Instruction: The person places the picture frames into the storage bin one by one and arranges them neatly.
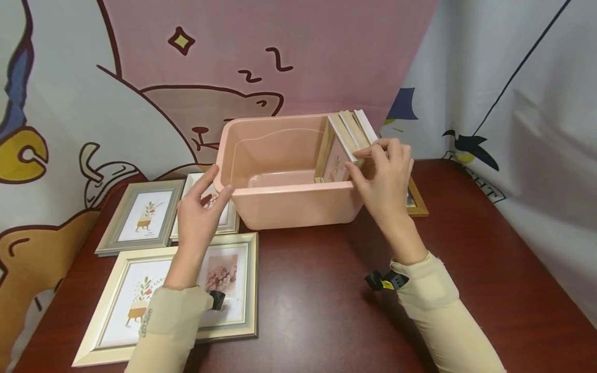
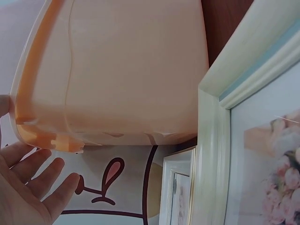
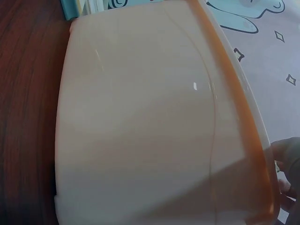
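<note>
- Looking into the pink bin (image 1: 294,210) at the centre of the frame, we find several framed pictures (image 1: 358,129) standing on edge, packed at its right end; the leftmost picture (image 1: 333,158) faces the bin's interior, whose floor shows to the left.
- At right of centre, we see the right grip (image 1: 389,181) pinching the front corner of that leftmost picture with thumb and fingers.
- Left of centre, we see the left grip (image 1: 198,215) with fingers loosely extended, touching the rim at the bin's front left corner.
- Near the bin's left wall we have a small cream frame (image 1: 229,217), partly behind the left grip, and a grey frame (image 1: 144,215) farther left.
- At lower left, cream framing (image 1: 252,290) borders two pictures; the forearm hides whether it is one piece or two.
- On the right, we spot a wooden frame (image 1: 418,202) mostly hidden beside the bin.
- Between the forearms, we have tabletop (image 1: 308,295) stretching from the bin's front wall to the bottom edge.
</note>
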`<action>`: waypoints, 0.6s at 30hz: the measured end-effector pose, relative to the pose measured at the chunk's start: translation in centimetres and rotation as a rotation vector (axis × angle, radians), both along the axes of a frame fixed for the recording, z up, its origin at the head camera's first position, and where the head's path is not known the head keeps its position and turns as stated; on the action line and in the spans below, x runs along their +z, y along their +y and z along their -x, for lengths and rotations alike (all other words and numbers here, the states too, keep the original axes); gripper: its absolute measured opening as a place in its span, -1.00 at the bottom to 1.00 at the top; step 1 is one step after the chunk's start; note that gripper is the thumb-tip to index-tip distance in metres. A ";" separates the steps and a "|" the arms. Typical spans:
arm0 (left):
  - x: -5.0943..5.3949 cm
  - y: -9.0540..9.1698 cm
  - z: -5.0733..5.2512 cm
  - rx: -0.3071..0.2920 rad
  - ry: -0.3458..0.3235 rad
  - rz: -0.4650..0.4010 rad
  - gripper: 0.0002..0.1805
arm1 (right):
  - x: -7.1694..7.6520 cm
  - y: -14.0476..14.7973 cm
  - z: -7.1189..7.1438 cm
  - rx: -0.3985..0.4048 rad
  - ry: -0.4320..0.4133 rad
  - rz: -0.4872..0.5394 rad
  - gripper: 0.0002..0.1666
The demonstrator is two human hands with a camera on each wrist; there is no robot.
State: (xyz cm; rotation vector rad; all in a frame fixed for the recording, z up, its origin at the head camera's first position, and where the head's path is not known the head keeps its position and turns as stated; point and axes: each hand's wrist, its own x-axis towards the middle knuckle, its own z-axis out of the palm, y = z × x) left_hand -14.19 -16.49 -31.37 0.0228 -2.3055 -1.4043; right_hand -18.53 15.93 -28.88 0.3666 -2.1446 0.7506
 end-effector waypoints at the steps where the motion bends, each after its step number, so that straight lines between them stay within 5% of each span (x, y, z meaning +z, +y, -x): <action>1: 0.0 0.0 0.0 0.001 0.002 0.001 -0.42 | 0.0 0.1 0.0 0.012 -0.004 -0.004 -0.71; 18: 0.1 0.1 -0.1 0.000 -0.004 -0.004 -0.42 | 0.4 1.3 -0.8 0.073 -0.041 0.073 -0.72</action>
